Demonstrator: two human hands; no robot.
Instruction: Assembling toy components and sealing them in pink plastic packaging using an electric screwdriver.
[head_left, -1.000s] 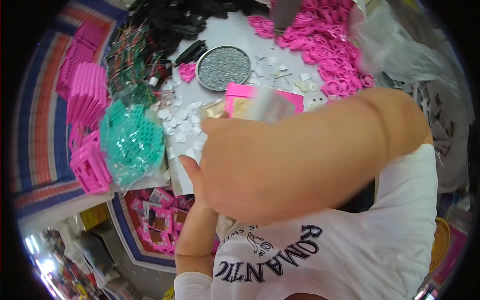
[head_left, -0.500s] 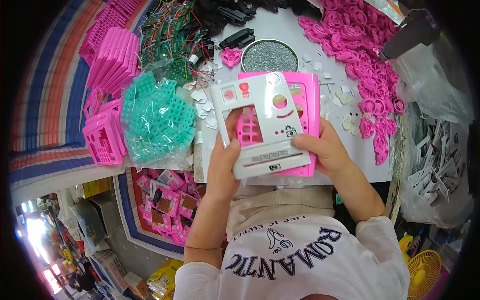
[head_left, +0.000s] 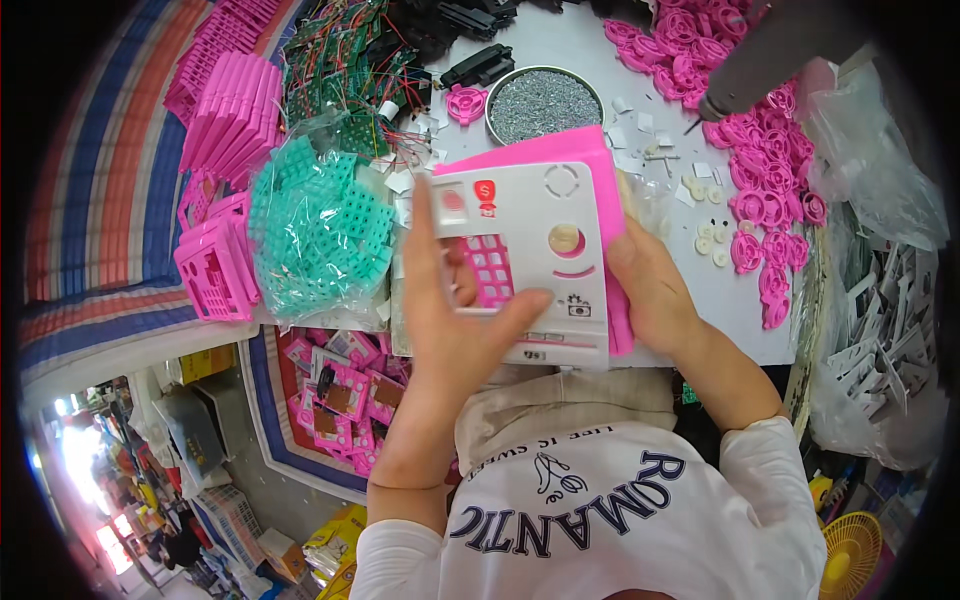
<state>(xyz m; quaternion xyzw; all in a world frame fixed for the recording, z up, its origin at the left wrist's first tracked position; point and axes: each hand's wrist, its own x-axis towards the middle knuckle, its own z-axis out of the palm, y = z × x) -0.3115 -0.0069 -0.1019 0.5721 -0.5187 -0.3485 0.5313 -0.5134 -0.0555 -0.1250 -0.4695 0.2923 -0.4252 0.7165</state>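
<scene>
A white plastic front panel [head_left: 525, 225], with a rectangular window, a round hole and small red markings, lies over a pink plastic housing [head_left: 607, 200] above the table's near edge. My left hand [head_left: 450, 325] grips the white panel from the left, thumb across its front and index finger stretched up along its side. Other fingers of that hand show at the window, beside the pink grid behind it. On the other side my right hand [head_left: 655, 290] is closed on the pink housing's right edge; its fingers behind are hidden.
Beyond the panel stands a round tin of screws [head_left: 545, 105]. An electric screwdriver [head_left: 770, 65] hangs at upper right, over pink ring-shaped parts [head_left: 765, 170]. Left lie a bag of teal keypads [head_left: 320, 235], circuit boards [head_left: 340, 75] and pink housings [head_left: 215, 265]. A bag of white parts [head_left: 870, 350] is far right.
My left hand has shifted up the white panel, its index finger now straightened. My right thumb has left the white panel's front. The panel now sits squarer over the tilted pink housing.
</scene>
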